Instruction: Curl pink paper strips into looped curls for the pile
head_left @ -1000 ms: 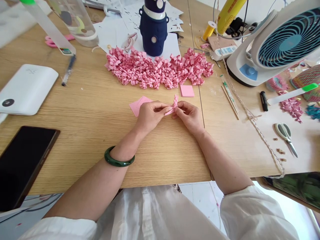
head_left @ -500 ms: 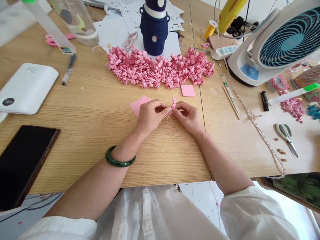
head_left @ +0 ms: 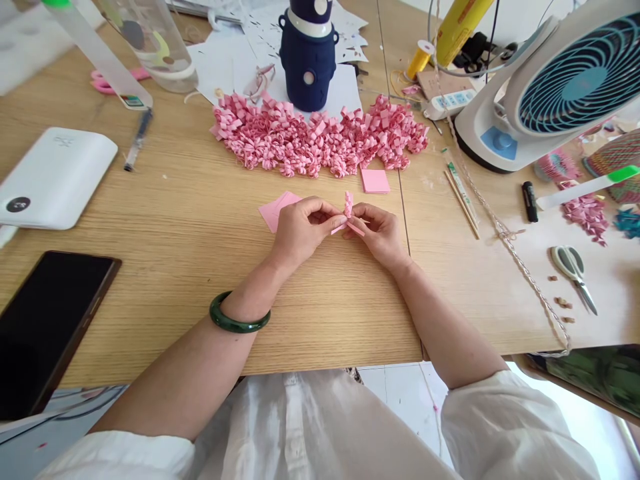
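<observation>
Between my fingertips stands a small folded pink paper strip (head_left: 349,203), braided-looking on top, with loose ends spreading out below. My left hand (head_left: 305,230) pinches it from the left, thumb against forefinger. From the other side my right hand (head_left: 377,233) pinches it too, a flat end lying across its thumb. Behind my left hand, pink paper sheets (head_left: 273,210) lie partly covered. A stack of pink paper squares (head_left: 375,181) rests just beyond my right hand. Farther back spreads a long heap of curled pink paper pieces (head_left: 310,140).
A dark blue bottle (head_left: 309,67) stands behind the heap. To the right are a fan (head_left: 555,87), wooden sticks (head_left: 462,205), a twisted cord (head_left: 525,267) and scissors (head_left: 573,273). On the left lie a phone (head_left: 50,320) and a white power bank (head_left: 55,177).
The paper strip's loose ends have opened wider, one now lying across my right thumb. Both hands have stayed nearly in place.
</observation>
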`<action>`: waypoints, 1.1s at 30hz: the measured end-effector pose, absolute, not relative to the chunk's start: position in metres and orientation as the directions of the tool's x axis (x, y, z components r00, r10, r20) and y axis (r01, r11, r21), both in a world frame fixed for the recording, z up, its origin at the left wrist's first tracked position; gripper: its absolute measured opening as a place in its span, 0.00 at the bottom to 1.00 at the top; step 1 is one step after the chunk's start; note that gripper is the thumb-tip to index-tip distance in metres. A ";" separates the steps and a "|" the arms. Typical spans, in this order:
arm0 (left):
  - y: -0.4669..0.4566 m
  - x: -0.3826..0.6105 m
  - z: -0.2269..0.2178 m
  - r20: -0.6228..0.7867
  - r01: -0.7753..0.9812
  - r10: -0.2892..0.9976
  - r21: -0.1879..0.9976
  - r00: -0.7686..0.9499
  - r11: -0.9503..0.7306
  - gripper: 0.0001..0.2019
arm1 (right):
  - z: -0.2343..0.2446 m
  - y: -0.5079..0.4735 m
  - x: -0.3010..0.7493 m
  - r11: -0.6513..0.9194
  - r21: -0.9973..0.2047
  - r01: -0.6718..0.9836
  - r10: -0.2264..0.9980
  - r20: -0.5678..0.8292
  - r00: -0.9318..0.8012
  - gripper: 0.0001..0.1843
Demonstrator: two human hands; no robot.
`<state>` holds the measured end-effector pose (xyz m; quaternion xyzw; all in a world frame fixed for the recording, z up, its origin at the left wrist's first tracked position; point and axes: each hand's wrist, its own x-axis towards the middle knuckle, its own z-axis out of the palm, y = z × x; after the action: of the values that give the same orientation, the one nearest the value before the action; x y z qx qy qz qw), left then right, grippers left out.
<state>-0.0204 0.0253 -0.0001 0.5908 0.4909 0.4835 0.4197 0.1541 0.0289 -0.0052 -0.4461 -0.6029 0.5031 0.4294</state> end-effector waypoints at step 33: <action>0.036 -0.033 -0.006 0.052 -0.091 0.960 0.995 0.275 -0.028 0.13 | -0.006 0.027 0.158 -0.005 -0.998 -0.061 0.940 0.016 -0.340 0.18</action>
<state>-0.0332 0.0358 -0.0059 0.5529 0.3930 0.4562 0.5759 0.1576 0.0270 -0.0060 -0.3894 -0.5648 0.5924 0.4225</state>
